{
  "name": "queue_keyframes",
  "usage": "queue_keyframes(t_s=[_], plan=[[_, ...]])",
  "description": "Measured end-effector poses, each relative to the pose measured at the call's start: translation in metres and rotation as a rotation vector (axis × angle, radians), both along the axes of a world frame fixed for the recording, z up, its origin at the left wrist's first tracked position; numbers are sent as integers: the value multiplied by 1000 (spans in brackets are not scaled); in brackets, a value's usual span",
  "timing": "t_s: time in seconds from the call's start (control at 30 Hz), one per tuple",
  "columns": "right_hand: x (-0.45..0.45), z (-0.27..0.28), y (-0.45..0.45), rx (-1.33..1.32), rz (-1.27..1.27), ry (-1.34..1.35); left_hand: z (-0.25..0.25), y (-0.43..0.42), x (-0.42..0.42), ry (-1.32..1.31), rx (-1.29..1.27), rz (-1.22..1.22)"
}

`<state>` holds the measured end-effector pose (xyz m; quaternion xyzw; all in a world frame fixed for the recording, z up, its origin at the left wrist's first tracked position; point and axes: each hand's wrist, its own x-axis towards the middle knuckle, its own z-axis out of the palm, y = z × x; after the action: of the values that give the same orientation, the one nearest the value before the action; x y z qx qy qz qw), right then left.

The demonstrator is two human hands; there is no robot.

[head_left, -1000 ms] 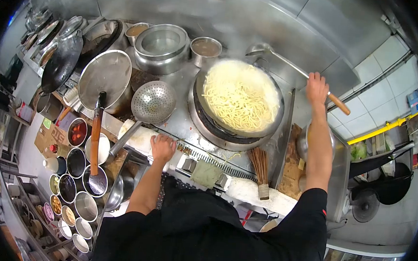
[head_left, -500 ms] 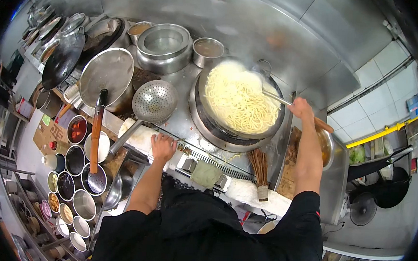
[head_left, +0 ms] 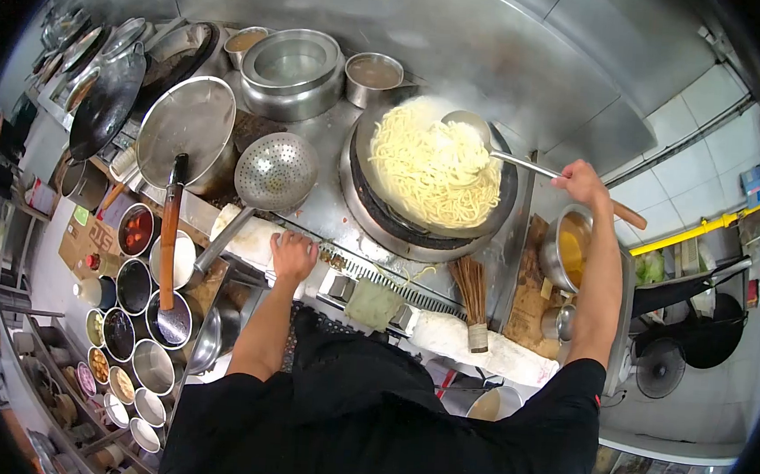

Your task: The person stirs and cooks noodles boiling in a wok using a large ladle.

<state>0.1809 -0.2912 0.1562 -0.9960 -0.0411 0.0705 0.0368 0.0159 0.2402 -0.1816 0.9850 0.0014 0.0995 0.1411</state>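
Pale noodles (head_left: 433,166) fill a steaming wok (head_left: 382,204) on the round burner. My right hand (head_left: 582,182) is closed around the wooden-handled ladle (head_left: 526,164), whose bowl rests at the upper right part of the noodles. On the white cloth (head_left: 247,241) along the stove's front edge lies my left hand (head_left: 292,256), its fingers spread and holding nothing. Left of it, the perforated skimmer (head_left: 277,173) leans with its handle toward me. A bamboo brush (head_left: 474,305) stands in front of the burner.
A large pot (head_left: 291,72) and a small pot of liquid (head_left: 374,76) stand at the back. To the left are a round strainer (head_left: 187,127) and several seasoning containers (head_left: 134,286). A bowl of yellow liquid (head_left: 569,248) sits at the right. A green cloth (head_left: 373,305) lies in front.
The ladle has moved from behind the wok into the noodles, with my right hand shifting along with it. My left hand has stayed on the cloth.
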Motion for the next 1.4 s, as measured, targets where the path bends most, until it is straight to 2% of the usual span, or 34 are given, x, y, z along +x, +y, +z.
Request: queue_keyframes(t_s=[0.2, 0.27, 0.3, 0.5, 0.57, 0.67, 0.83, 0.9, 0.97, 1.0, 1.1, 1.17, 1.2, 1.23, 1.27, 1.3, 1.37, 1.4], plan=[[-45, 33, 44, -255, -19, -124, 0, 0, 0, -26, -34, 2], [-64, 41, 57, -385, -19, -284, 1, 1, 0, -37, -31, -9], [-68, 46, 57, -383, -18, -280, 3, 1, 0, -33, -29, -8], [-71, 59, 37, -528, 135, -668, 10, -2, 0, 8, -19, -15], [-56, 48, 23, -568, 127, -673, 13, -2, 0, 115, -42, 11], [-37, 22, 14, -592, 69, -694, 4, 0, 2, 85, -26, 3], [-18, -26, 11, -563, -28, -528, 7, -1, 1, 83, -39, 9], [-21, -29, 17, -533, -34, -478, 6, 0, 0, 71, -41, 3], [-23, -31, 20, -548, -124, -236, 4, 0, 0, 71, -23, 8], [-23, -32, 19, -551, -122, -231, 3, 0, 1, 70, 0, 9], [-26, -38, 12, -399, -223, -101, 3, -1, 2, 76, 7, 12], [-27, -44, -2, -211, -156, 21, 6, -1, 2, 99, 2, 0], [-25, -54, -16, -212, -160, 22, 7, -1, 1, 99, 2, 1], [-21, -65, -28, -104, -143, 22, 8, -1, 1, 98, 1, 5], [-23, -63, -24, 4, -124, 21, 7, -1, 1, 98, -1, 5], [-25, -57, -20, 1, -120, 19, 7, 0, 1, 92, -22, 2], [-31, -38, -11, 126, -296, 275, 7, 1, 2, 82, -47, 11], [-32, -32, -8, 123, -289, 272, 7, 1, 2, 85, -41, 13]])
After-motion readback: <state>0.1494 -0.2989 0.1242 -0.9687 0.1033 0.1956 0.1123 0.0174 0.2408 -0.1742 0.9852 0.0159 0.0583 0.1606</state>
